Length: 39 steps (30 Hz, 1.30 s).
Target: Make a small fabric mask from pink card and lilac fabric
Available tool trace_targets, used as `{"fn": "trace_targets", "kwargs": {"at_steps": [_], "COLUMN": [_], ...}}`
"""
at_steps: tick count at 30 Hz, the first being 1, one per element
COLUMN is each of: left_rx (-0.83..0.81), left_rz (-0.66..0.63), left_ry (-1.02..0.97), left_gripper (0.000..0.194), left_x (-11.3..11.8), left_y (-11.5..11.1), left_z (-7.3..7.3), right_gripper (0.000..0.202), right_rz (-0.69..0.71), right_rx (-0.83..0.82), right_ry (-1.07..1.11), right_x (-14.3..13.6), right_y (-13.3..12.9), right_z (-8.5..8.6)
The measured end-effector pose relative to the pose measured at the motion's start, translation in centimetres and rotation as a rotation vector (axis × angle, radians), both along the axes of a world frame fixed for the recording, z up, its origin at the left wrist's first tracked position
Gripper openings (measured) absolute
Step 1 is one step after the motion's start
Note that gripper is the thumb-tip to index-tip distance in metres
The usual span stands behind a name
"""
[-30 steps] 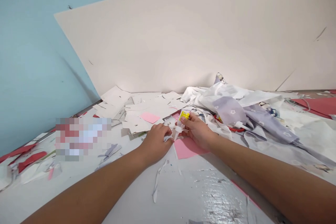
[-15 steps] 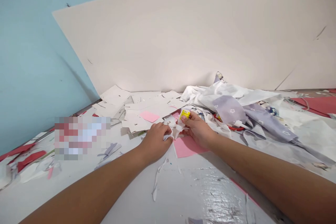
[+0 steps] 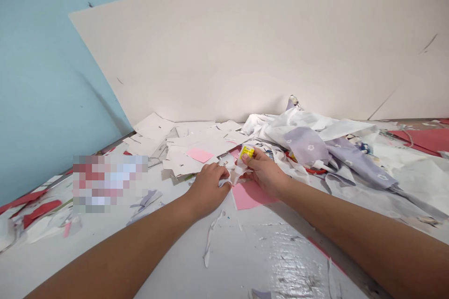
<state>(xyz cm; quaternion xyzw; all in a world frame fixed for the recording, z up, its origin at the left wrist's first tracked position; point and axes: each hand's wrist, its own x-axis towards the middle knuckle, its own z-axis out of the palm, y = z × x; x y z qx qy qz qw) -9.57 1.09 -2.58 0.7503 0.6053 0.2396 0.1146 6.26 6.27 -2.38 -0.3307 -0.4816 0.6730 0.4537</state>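
Note:
My right hand [image 3: 263, 168] grips a small white object with a yellow printed label [image 3: 247, 152], thumb pressed on its label. What kind of object it is, I cannot make out. Below this hand lies a pink paper sheet [image 3: 250, 196], partly covered by the fingers. My left hand [image 3: 209, 189] rests palm down just to the left, fingers loosely curled and thumb apart from them. Small white paper scraps [image 3: 234, 178] lie between the two hands, close to the left fingertips. A smaller pink paper piece [image 3: 199, 154] sits on white card beyond the left hand.
White card pieces [image 3: 154, 131] are heaped at the back. Rumpled white and lilac flowered fabric [image 3: 308, 147] spreads to the right, with a red-handled tool [image 3: 314, 171] partly under it. A white panel [image 3: 245, 46] stands behind. Red scraps [image 3: 42, 212] lie left beside a blurred patch.
Hardly anything differs. My right hand has shifted very slightly with the yellow-labelled object; my left hand stays in place.

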Motion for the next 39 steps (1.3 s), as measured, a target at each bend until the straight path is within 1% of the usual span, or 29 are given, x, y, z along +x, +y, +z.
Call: {"fn": "trace_targets", "kwargs": {"at_steps": [11, 19, 27, 39], "left_rx": [-0.004, -0.018, -0.015, -0.016], "left_rz": [0.005, 0.004, 0.003, 0.006], "left_ry": [-0.004, -0.006, -0.001, -0.001], "left_gripper": [0.01, 0.01, 0.01, 0.01], "left_x": [0.1, 0.1, 0.16, 0.06], "left_y": [-0.13, -0.12, -0.15, -0.14], "left_z": [0.12, 0.23, 0.27, 0.14], "right_gripper": [0.024, 0.027, 0.024, 0.023], "right_rz": [-0.013, -0.012, -0.012, 0.002], "right_rx": [0.012, 0.024, 0.044, 0.046], "right_ry": [-0.012, -0.013, -0.007, -0.01], "right_x": [0.0, -0.01, 0.04, 0.19], "right_y": [-0.14, -0.06, 0.04, -0.07], "right_z": [0.26, 0.02, -0.16, 0.01]}}
